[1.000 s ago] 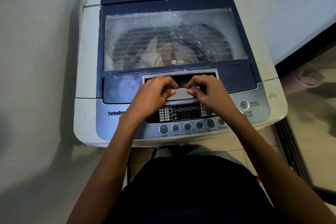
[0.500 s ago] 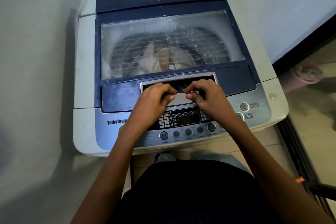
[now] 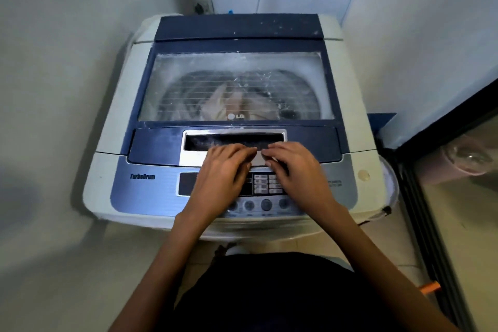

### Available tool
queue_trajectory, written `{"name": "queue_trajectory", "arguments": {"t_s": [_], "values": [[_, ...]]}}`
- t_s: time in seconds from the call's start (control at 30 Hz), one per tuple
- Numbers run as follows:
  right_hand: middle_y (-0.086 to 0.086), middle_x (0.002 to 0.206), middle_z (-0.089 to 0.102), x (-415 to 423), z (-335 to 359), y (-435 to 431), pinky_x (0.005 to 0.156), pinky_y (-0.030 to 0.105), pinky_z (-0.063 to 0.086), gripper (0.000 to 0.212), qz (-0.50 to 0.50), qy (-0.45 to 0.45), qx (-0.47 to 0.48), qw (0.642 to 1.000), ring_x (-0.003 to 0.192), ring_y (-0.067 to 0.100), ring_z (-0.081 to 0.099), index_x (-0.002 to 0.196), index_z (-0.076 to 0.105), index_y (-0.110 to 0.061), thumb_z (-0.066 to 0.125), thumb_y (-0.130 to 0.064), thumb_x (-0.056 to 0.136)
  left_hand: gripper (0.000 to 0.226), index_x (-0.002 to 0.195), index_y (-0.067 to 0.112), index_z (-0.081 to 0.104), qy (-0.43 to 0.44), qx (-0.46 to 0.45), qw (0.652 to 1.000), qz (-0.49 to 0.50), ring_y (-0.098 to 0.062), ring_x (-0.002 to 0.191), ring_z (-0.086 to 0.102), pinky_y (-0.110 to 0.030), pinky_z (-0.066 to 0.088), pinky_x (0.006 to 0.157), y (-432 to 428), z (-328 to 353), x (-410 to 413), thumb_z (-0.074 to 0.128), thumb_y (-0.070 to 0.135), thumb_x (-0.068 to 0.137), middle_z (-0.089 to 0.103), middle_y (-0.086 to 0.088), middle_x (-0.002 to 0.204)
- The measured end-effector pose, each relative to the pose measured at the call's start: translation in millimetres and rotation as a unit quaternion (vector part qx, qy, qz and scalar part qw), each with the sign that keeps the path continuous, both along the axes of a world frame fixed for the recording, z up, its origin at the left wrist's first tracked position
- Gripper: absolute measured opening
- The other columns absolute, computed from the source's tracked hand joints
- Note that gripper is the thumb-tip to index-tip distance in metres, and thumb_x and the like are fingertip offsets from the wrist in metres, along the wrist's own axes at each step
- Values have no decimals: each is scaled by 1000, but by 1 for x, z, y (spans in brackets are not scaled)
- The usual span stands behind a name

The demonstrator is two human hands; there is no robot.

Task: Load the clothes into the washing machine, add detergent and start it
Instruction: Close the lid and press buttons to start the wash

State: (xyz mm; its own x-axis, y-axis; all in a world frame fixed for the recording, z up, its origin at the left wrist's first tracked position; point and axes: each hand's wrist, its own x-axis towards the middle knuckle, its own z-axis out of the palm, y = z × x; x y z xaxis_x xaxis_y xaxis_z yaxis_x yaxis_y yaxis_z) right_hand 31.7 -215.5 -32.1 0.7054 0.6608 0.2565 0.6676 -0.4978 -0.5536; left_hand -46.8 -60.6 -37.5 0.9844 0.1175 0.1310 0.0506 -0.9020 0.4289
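Clothes [image 3: 237, 105] under dusty clear lid [image 3: 296, 83], left hand [image 3: 223, 170] & right hand [image 3: 293, 167] flat, fingers loose, on silver handle [image 3: 257, 158]

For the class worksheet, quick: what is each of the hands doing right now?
Left hand: open, flat, fingertips on the lid handle, holding nothing.
Right hand: open, flat, fingertips on the same handle, holding nothing.

Plastic, clear panel, cloth and tile

The washing machine [image 3: 113, 127] wore smooth white plastic, its lid [image 3: 239, 29] dark blue, speckled with pale residue. The lid window [image 3: 237, 70] looked clear but smeared and cloudy; pale crumpled clothes [image 3: 223, 105] showed beneath. The handle recess [image 3: 234, 140] had a silvery sheen. The floor [image 3: 388, 250] tiles looked smooth.
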Motion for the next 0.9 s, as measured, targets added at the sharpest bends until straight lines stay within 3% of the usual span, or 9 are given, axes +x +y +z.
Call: {"name": "queue_trajectory", "arguments": {"t_s": [0.23,0.4,0.5,0.6,0.73,0.9], "values": [[10,103,67,16,-4,-59,85,27,40,18,-28,-20,-14,999,98,28,60,98,70,-6,62,-3,82,35,115,13,60,13,11,1000,7,-34,113,54,-54,43,95,-52,0,9,42,25,87,59,-14,121],[10,95,65,13,-3,-93,77,27,45,19,-23,-31,-16,999,90,25,57,99,69,-6,63,-4,80,35,115,11,61,3,29,1000,1,-36,124,46,-55,40,100,-93,0,4,44,24,87,53,-17,131],[9,91,63,6,-5,-103,74,24,41,22,-12,-37,-14,999,86,24,56,101,68,-7,63,-4,80,33,117,11,59,-17,51,999,-2,-32,124,44,-47,40,101,-113,-2,-1,49,21,88,53,-15,128],[8,86,61,-3,-7,-109,69,23,41,26,-8,-33,-18,999,80,23,55,105,67,-8,61,-5,80,33,117,12,59,-35,67,997,22,-23,102,47,-34,48,79,-126,5,-7,46,22,88,55,-7,108],[9,81,60,-8,-12,-114,63,21,40,32,-4,-46,-26,999,74,24,56,108,66,-7,61,-6,77,35,116,12,60,-11,71,997,37,-21,73,54,-27,42,46,-134,12,-10,42,22,87,57,-2,81],[11,79,63,-13,-17,-110,59,23,45,42,-24,-60,-37,997,70,26,59,104,68,-5,79,3,64,41,111,11,67,18,108,994,1,-20,41,57,-22,32,33,-136,14,-10,58,18,71,64,2,60]]}}
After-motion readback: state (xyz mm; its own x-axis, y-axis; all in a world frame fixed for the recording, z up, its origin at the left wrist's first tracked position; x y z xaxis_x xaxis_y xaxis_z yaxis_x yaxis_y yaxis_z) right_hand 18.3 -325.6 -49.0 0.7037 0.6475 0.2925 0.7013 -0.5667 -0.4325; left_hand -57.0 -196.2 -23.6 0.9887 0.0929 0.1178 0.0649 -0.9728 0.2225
